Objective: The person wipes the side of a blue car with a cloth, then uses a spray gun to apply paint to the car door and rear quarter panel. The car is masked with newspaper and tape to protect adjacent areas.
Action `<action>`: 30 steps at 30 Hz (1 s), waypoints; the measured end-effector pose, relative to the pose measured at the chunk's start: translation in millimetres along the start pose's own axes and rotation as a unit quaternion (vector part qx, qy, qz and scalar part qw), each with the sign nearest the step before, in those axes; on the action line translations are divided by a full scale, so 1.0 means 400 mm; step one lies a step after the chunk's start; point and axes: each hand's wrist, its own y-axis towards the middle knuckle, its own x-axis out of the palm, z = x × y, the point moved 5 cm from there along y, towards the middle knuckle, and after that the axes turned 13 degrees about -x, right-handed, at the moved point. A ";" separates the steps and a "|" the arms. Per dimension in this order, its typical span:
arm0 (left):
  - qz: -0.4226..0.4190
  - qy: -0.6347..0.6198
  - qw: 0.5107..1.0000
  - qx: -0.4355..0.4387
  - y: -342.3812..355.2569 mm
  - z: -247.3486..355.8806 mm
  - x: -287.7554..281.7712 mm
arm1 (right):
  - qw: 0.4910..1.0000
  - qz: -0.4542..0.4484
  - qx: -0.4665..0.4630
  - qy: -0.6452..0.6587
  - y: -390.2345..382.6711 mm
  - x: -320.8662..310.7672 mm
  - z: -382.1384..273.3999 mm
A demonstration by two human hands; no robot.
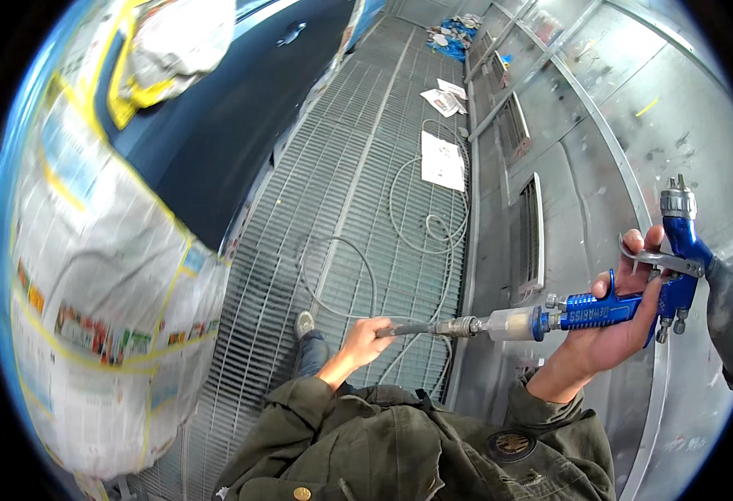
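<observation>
My right hand (613,338) is wrapped round the handle of a blue spray gun (604,311), tipped on its side with its silver nozzle upward at the far right. One or two fingers lie by its metal trigger. A see-through air filter (512,324) joins the handle's end to a metal coupling (458,327). From there a grey air hose (412,329) runs left into my left hand (360,342), whose fingers are closed on it. Hose and gun stretch level between both hands, in front of my dark green jacket (366,451).
On the left stands a dark car panel (241,92) beside paper masking (107,334) with yellow tape. Hose loops (441,230) lie on the grated floor (341,142). Paper sheets (443,161) and a rag pile (454,37) sit along the metal wall (583,159) at right.
</observation>
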 end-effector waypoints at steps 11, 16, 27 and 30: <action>-0.619 -0.130 0.774 -0.029 0.616 0.441 0.090 | 0.954 -0.125 0.088 0.259 0.326 -0.006 0.507; -0.199 -0.053 0.968 0.145 0.968 0.456 0.127 | 0.978 -0.148 0.036 0.144 0.463 -0.047 0.811; 0.240 0.079 0.955 0.155 1.661 0.471 0.072 | 0.990 -0.032 0.013 -0.134 0.721 -0.071 1.448; 0.025 0.053 0.992 0.115 1.820 0.486 0.046 | 0.995 -0.050 0.068 -0.059 0.778 -0.096 1.620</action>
